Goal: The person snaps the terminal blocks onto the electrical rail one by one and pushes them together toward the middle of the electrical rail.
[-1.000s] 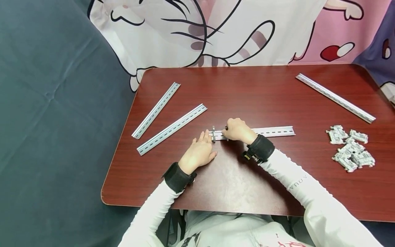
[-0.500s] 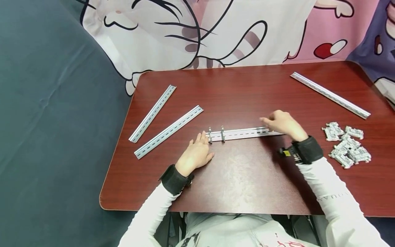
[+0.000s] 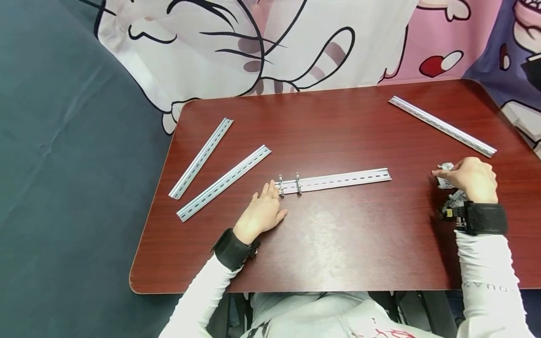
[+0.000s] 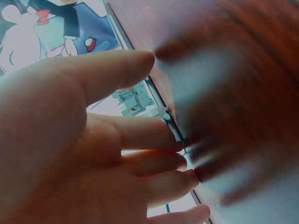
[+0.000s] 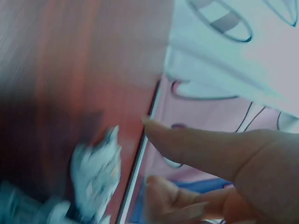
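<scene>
In the head view a slotted metal DIN rail point(image 3: 344, 180) lies crosswise on the table. Two small clips, a left one point(image 3: 281, 185) and a right one point(image 3: 298, 183), stand upright on its left part. My left hand point(image 3: 262, 211) rests at the rail's left end, its fingers stretched out and touching that end. Far to the right, my right hand point(image 3: 472, 180) hovers over a pile of grey clips point(image 3: 455, 199) and partly hides it. The right wrist view shows thumb and forefinger apart, with nothing between them, beside a blurred clip point(image 5: 96, 179).
Two more DIN rails, an outer one point(image 3: 200, 158) and an inner one point(image 3: 224, 183), lie slanted on the left of the table point(image 3: 329, 249). Another rail point(image 3: 441, 126) lies slanted at the back right. A printed curtain point(image 3: 321, 42) hangs behind the table.
My right hand has let go of the right clip on the rail and moved right to the pile. The left hand stays at the rail's end. The head view has shifted slightly.
</scene>
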Motion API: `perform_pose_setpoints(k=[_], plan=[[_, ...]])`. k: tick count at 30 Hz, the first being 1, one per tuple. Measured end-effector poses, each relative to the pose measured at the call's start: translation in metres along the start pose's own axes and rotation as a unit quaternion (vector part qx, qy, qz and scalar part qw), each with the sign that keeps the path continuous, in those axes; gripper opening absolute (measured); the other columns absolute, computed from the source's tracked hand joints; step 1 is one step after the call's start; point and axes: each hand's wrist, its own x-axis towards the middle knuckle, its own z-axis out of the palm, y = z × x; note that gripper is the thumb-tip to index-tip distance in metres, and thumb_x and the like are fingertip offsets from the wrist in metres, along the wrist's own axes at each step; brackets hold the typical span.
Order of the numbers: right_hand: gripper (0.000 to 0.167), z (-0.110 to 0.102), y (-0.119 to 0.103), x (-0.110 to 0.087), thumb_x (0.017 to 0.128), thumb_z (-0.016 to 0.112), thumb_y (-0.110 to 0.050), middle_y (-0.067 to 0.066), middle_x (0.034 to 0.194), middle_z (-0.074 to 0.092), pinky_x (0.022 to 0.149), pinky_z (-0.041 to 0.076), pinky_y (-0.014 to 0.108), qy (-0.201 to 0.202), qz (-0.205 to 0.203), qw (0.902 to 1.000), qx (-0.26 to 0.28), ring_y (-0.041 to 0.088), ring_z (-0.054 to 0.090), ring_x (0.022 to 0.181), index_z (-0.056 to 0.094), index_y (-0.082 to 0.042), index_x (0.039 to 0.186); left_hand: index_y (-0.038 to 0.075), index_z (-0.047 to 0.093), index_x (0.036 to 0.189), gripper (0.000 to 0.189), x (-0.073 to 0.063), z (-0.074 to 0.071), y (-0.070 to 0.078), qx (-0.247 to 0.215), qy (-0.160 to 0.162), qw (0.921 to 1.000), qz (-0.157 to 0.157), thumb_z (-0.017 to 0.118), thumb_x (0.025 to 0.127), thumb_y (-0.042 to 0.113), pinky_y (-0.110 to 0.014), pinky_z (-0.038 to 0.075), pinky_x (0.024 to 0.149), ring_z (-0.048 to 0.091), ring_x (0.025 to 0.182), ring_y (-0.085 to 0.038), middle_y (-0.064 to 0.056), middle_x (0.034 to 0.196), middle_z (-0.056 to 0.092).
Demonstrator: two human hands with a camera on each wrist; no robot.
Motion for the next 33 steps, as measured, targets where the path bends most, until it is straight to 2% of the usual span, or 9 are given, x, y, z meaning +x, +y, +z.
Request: perform_pose_setpoints(k=[3, 8, 11, 14, 18, 22, 25, 28, 33], plan=[[0.071, 0.001, 0.010, 0.001, 0.081, 0.070, -0.047, 0.053, 0.113, 0.044, 0.066, 0.049, 0.058, -0.022, 0.030, 0.9992, -0.011, 0.065, 0.049, 0.099, 0.059, 0.019, 0.103, -0.008, 0.030, 0.148, 0.070, 0.000, 0.001, 0.001, 0.001, 0.002, 1.0000, 0.000, 0.052, 0.099, 0.037, -0.053, 0.029, 0.115, 0.022, 0.148, -0.035, -0.024, 0.158, 0.020], [0.060, 0.008, 0.012, 0.005, 0.078, 0.074, -0.035, 0.052, 0.111, 0.047, 0.069, 0.049, 0.059, -0.006, 0.015, 0.9998, -0.006, 0.065, 0.049, 0.097, 0.061, 0.018, 0.102, -0.008, 0.030, 0.148, 0.070, -0.001, 0.001, 0.000, -0.004, 0.005, 1.0000, 0.000, 0.052, 0.099, 0.037, -0.054, 0.028, 0.115, 0.022, 0.148, -0.035, -0.024, 0.158, 0.020], [0.071, 0.010, 0.012, 0.007, 0.077, 0.075, -0.034, 0.052, 0.110, 0.047, 0.075, 0.048, 0.060, -0.005, 0.013, 0.9997, -0.022, 0.064, 0.049, 0.098, 0.054, 0.027, 0.107, -0.007, 0.029, 0.148, 0.070, -0.001, 0.001, 0.000, -0.003, 0.003, 1.0000, 0.001, 0.052, 0.099, 0.037, -0.054, 0.028, 0.115, 0.022, 0.148, -0.035, -0.024, 0.158, 0.020], [0.084, 0.012, 0.009, 0.010, 0.077, 0.073, -0.036, 0.055, 0.111, 0.044, 0.085, 0.046, 0.061, -0.024, 0.018, 0.9983, -0.050, 0.065, 0.045, 0.103, 0.044, 0.034, 0.114, -0.007, 0.029, 0.148, 0.070, -0.001, 0.002, 0.000, -0.001, 0.001, 1.0000, 0.000, 0.051, 0.099, 0.037, -0.054, 0.028, 0.115, 0.021, 0.148, -0.035, -0.024, 0.159, 0.019], [0.086, 0.012, 0.004, 0.012, 0.078, 0.070, -0.035, 0.056, 0.116, 0.041, 0.091, 0.041, 0.063, -0.043, 0.023, 0.9963, -0.071, 0.067, 0.042, 0.107, 0.040, 0.036, 0.117, -0.007, 0.029, 0.148, 0.069, -0.001, 0.002, -0.001, -0.003, 0.004, 1.0000, 0.001, 0.051, 0.099, 0.037, -0.054, 0.028, 0.115, 0.021, 0.148, -0.035, -0.024, 0.159, 0.019], [0.078, 0.013, 0.003, 0.010, 0.078, 0.071, -0.035, 0.053, 0.112, 0.045, 0.085, 0.045, 0.064, -0.030, 0.007, 0.9978, -0.059, 0.065, 0.047, 0.102, 0.049, 0.031, 0.112, -0.007, 0.029, 0.148, 0.069, -0.001, 0.001, -0.001, -0.003, 0.005, 1.0000, 0.002, 0.051, 0.099, 0.037, -0.055, 0.028, 0.115, 0.020, 0.148, -0.035, -0.024, 0.159, 0.019], [0.064, 0.015, 0.003, 0.007, 0.076, 0.075, -0.033, 0.049, 0.107, 0.051, 0.076, 0.048, 0.061, -0.012, -0.021, 0.9991, -0.034, 0.062, 0.050, 0.097, 0.060, 0.023, 0.101, -0.007, 0.030, 0.148, 0.069, -0.001, 0.001, -0.001, -0.003, 0.004, 1.0000, 0.002, 0.051, 0.099, 0.037, -0.055, 0.028, 0.115, 0.020, 0.148, -0.035, -0.024, 0.159, 0.019], [0.050, 0.018, 0.001, 0.003, 0.076, 0.077, -0.031, 0.042, 0.101, 0.058, 0.071, 0.046, 0.059, 0.007, -0.051, 0.9986, -0.008, 0.061, 0.052, 0.093, 0.065, 0.014, 0.093, -0.007, 0.030, 0.148, 0.069, 0.000, 0.002, -0.001, -0.003, 0.004, 1.0000, 0.001, 0.051, 0.099, 0.037, -0.055, 0.028, 0.115, 0.021, 0.148, -0.035, -0.024, 0.159, 0.019], [0.034, 0.021, -0.012, -0.002, 0.082, 0.072, -0.024, 0.031, 0.086, 0.064, 0.059, 0.043, 0.042, 0.045, -0.106, 0.9929, 0.029, 0.049, 0.058, 0.081, 0.064, 0.009, 0.085, -0.007, 0.029, 0.148, 0.069, 0.000, 0.002, -0.001, -0.004, 0.003, 1.0000, -0.001, 0.051, 0.100, 0.037, -0.054, 0.028, 0.115, 0.020, 0.148, -0.034, -0.024, 0.159, 0.019]])
